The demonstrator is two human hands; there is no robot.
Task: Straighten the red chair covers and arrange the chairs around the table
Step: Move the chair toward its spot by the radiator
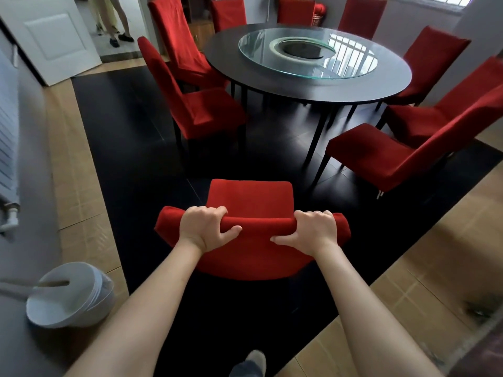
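Low in the centre of the frame, the left hand (204, 229) and the right hand (310, 232) each curl over the top edge of the nearest chair (251, 202), fingers wrapped over the front of the backrest and thumbs pressed against its rear face. Gripping both ends of the top rail looks chosen to steer the chair evenly, or to tug its red cover (253, 257) taut; which of the two cannot be told. The seat sits just beyond the hands, pointing toward the table, and the backrest falls below them toward the viewer. This chair stands well apart from the round table (394, 80) in the upper middle, on the dark floor panel (130, 148). Other red chairs ring the table, some angled outward, such as the right-hand chair (386, 156), so arranging seems unfinished.
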